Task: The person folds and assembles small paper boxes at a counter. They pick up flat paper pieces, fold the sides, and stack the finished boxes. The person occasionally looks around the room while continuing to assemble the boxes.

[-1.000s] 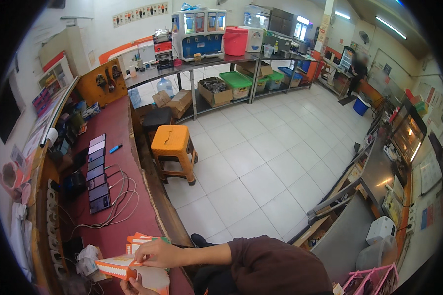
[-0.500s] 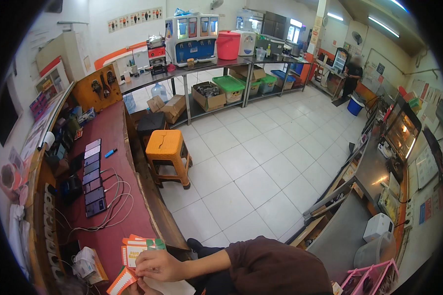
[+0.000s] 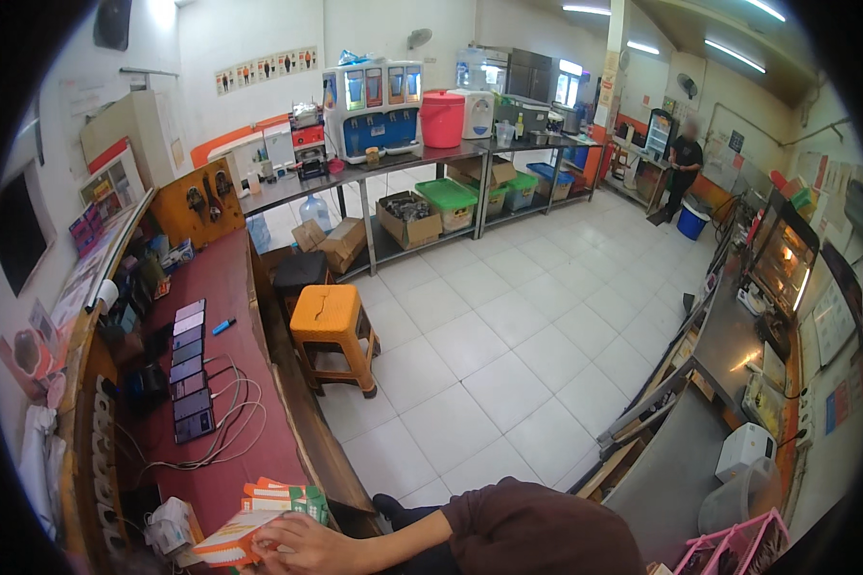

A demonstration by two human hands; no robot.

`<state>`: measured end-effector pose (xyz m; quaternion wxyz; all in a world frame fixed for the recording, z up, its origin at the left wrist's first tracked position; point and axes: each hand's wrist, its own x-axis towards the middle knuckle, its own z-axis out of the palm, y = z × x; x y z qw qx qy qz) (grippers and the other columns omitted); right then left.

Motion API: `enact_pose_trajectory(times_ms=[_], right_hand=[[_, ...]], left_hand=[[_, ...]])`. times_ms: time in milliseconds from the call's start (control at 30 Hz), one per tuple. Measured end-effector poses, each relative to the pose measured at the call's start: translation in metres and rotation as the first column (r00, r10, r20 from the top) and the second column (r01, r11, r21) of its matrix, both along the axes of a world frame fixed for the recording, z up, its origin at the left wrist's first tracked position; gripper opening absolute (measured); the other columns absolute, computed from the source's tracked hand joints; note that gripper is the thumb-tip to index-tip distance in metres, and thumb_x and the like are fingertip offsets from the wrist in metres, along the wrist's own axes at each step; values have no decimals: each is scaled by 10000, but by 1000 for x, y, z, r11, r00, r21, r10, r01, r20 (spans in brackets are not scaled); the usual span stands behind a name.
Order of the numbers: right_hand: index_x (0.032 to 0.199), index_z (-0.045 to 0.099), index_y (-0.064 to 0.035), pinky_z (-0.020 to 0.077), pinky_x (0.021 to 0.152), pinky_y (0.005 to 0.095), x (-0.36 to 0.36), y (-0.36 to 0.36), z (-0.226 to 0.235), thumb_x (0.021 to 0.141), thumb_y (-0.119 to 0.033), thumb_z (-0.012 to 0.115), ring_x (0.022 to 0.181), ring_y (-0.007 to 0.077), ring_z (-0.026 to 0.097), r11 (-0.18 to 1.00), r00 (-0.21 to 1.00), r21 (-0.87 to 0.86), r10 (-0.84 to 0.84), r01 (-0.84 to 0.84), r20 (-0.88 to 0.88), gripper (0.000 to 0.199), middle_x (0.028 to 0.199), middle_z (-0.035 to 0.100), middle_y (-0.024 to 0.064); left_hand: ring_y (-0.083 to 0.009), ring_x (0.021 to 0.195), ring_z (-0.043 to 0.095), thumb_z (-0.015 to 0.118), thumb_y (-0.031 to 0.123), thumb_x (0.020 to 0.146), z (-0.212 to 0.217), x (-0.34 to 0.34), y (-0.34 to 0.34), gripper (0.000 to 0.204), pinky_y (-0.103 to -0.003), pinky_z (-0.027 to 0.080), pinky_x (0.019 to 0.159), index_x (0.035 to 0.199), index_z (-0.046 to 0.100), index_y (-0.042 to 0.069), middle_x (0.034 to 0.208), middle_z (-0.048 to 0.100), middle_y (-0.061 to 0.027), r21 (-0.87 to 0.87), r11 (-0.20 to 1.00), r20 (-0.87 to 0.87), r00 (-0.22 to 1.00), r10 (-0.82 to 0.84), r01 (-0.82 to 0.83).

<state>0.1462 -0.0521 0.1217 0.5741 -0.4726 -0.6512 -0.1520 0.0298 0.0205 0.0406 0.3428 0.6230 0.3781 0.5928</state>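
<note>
My right hand [image 3: 302, 546] reaches in from the lower edge, its dark maroon sleeve [image 3: 537, 527] behind it. Its fingers curl over a white and orange carton [image 3: 225, 543] lying at the near end of the dark red counter [image 3: 230, 287]. Just behind that carton stand green and orange cartons [image 3: 283, 498], side by side and touching it. A crumpled white packet [image 3: 173, 525] lies left of the hand. My left hand is out of the picture.
A row of phones [image 3: 190, 369] with white cables [image 3: 230, 422] lies along the counter, a blue pen [image 3: 222, 327] beside them. An orange stool [image 3: 334, 331] and a black stool [image 3: 300, 271] stand by the counter's edge. A steel counter [image 3: 729, 345] runs along the right. A person [image 3: 683, 168] stands far back.
The view has swung a little, and my right hand with the carton has slid lower and nearer the counter's front end. The second hand seen under the carton earlier is gone from view.
</note>
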Motion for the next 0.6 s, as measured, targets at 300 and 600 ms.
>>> enact_pose_trajectory(times_ms=[300,600], right_hand=[[995,527,-66,468,711,358,45,12,-33,759,-119,630,878,241,589,882,969,-471,-92,-27,-228,263,959,557,41],[917,616,-65,497,584,298,21,15,-30,789,-166,666,705,203,612,935,965,-317,79,-159,-250,170,881,581,17]], left_hand=[[-223,985,533,629,209,868,1,7,-3,393,-330,451,839,1156,513,-32,1083,555,-150,-189,982,41,999,-11,19],[-230,1116,486,590,207,896,-7,5,2,421,-335,409,927,1230,466,-17,1201,503,-155,-362,932,76,997,5,23]])
